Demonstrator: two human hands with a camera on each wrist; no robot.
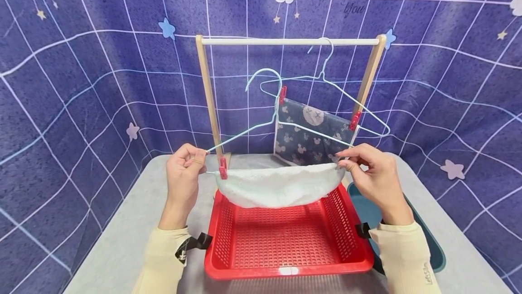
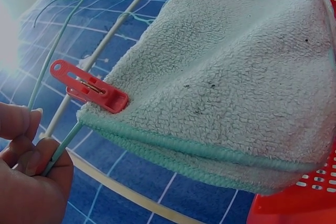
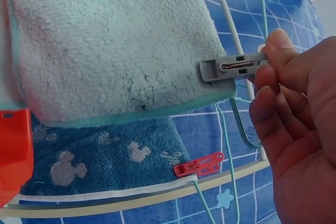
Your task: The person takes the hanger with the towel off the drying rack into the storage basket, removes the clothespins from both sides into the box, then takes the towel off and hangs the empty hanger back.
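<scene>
A pale, fluffy towel [image 1: 277, 187] with a mint edge hangs folded over the lower bar of a light-blue wire hanger [image 1: 264, 69]. My left hand [image 1: 182, 176] grips the hanger's left end, fingers curled round the wire. Beside it, a red clothespin [image 2: 92, 87] clamps the towel's left corner. At the opposite corner, my right hand [image 3: 310, 93] pinches the handles of a grey clothespin [image 3: 233, 67], whose jaws lie over the towel's edge. Towel and hanger are held up in the air above a red basket [image 1: 288, 270].
Behind, a wooden rack with a white rod [image 1: 285, 41] carries another hanger [image 1: 328, 54]. A dark blue patterned towel [image 1: 310, 135] is clipped there with red clothespins [image 1: 355, 121]. A teal tray [image 1: 438, 257] lies right of the basket on the grey tabletop [image 1: 122, 235].
</scene>
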